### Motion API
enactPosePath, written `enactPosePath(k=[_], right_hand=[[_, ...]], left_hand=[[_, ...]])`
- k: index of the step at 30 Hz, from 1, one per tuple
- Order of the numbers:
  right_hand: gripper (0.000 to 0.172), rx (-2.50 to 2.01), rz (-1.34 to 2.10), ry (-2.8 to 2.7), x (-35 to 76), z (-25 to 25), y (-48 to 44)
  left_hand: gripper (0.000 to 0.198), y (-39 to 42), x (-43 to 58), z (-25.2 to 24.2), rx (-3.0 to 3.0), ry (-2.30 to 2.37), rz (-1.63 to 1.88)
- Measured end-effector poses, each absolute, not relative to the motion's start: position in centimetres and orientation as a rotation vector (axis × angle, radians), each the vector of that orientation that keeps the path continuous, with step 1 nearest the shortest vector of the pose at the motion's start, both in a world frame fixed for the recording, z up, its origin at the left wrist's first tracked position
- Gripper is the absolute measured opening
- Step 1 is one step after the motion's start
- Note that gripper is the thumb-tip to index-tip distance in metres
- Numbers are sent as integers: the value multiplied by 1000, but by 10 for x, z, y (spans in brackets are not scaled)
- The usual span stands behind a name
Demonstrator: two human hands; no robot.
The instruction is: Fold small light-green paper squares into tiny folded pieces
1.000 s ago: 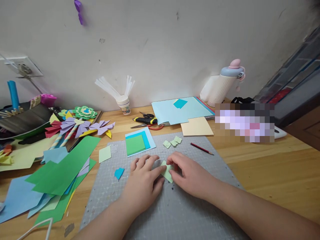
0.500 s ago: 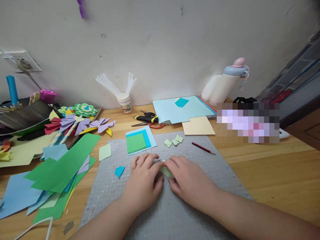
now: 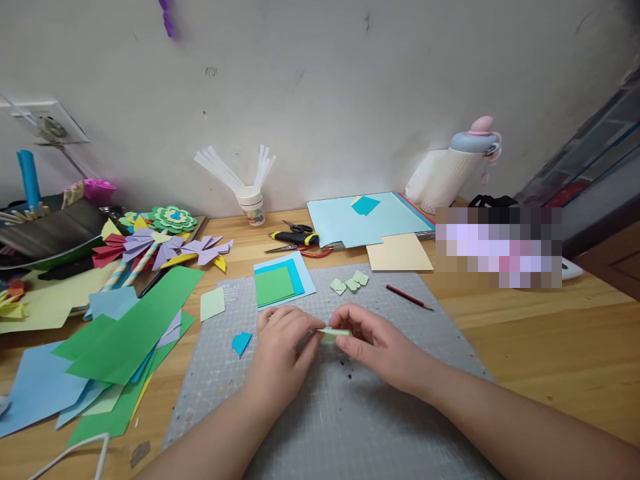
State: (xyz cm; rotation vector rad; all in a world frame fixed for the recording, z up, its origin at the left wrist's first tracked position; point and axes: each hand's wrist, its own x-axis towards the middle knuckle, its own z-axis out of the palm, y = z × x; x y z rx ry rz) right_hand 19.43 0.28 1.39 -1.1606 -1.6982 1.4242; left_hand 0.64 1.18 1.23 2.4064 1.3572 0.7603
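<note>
A small piece of folded light green paper (image 3: 334, 333) is held between my two hands, above the grey cutting mat (image 3: 310, 427). My left hand (image 3: 285, 347) pinches its left end between thumb and fingers. At its right end, my right hand (image 3: 373, 343) grips it with thumb and curled fingers. Part of the paper is hidden by the fingers. Beyond my hands lie small light green cut pieces (image 3: 350, 283) and a stack of green and blue paper squares (image 3: 275, 287). A small blue scrap (image 3: 241, 343) rests left of my left hand.
A pencil (image 3: 410, 297) lies on the mat's right side. Pliers, scissors and a yellow-black cutter (image 3: 295, 237) lie behind the mat. Green and blue sheets (image 3: 130, 327) overlap at left. A paper cup of white strips (image 3: 251, 207) and a bottle (image 3: 457, 173) stand by the wall.
The light green paper has been lifted and tilted up from the mat. My right hand has raised and turned, its thumb now on the paper's near side.
</note>
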Motion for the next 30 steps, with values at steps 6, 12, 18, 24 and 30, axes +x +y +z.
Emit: enactPosePath(k=[6,12,18,24,30], right_hand=[[6,-1231,1059,-1849,196,15,3],[18,-884,433,-2251,200,8,10],[18,-749,119,-2536,197,-2,14],[18,-676,136,-2671,199,1,11],[23,-651,188,-2675,199,3,9]], left_hand=[[11,13,6,11,2348,1339,800],[25,9,6,12,2460,1421,811],[40,4,8,13,2543,1482,489],[45,-19,10,14,2649,1575,161],[49,-47,7,10,2901,1533,-11]])
